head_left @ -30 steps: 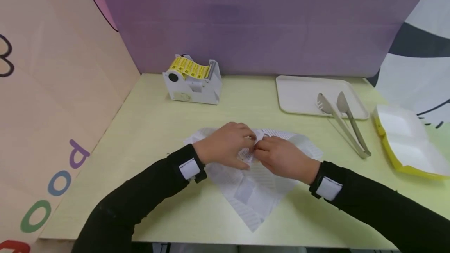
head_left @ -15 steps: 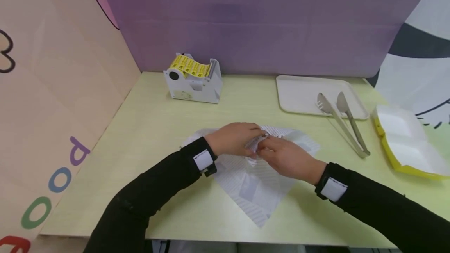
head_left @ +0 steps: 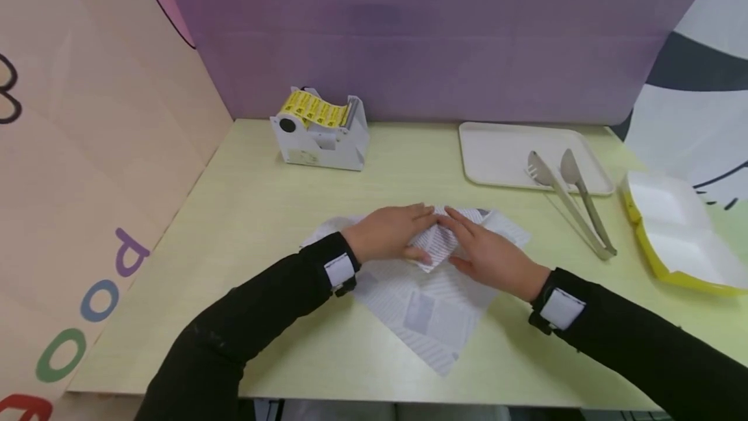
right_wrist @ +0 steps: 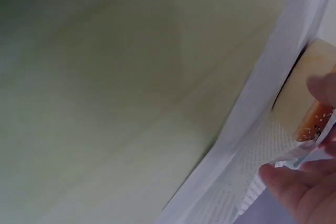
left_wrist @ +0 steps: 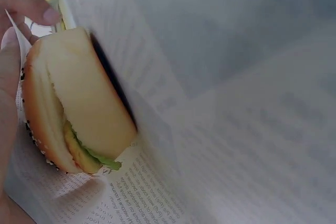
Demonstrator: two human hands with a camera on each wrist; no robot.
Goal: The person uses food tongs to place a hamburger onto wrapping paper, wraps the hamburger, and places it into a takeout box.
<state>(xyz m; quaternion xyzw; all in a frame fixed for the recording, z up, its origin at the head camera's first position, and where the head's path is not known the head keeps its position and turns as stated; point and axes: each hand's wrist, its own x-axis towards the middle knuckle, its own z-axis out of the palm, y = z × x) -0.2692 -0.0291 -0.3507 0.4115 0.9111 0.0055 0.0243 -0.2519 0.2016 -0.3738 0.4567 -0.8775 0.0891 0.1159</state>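
A sheet of printed wrapping paper (head_left: pixel 432 317) lies on the table, one corner toward the front edge. A hamburger (left_wrist: pixel 89 87) with a seeded bun shows inside it in the left wrist view, standing on its edge; in the head view the paper's folded-over flap and the hands hide it. My left hand (head_left: pixel 386 232) holds the wrapped hamburger from the left, fingers over the far side and thumb on the near side. On the right, my right hand (head_left: pixel 493 255) lies with straight, spread fingers against the folded paper.
A yellow-printed label roll sits in a white dispenser (head_left: pixel 321 145) at the back left. Tongs (head_left: pixel 590 226) lean on a white tray (head_left: pixel 491 154) at the back right. An open yellow-and-white takeout box (head_left: pixel 684 232) stands at the right edge.
My left hand has moved right over the paper. The right hand's fingers have straightened and parted from the left, uncovering a printed flap folded over between the hands.
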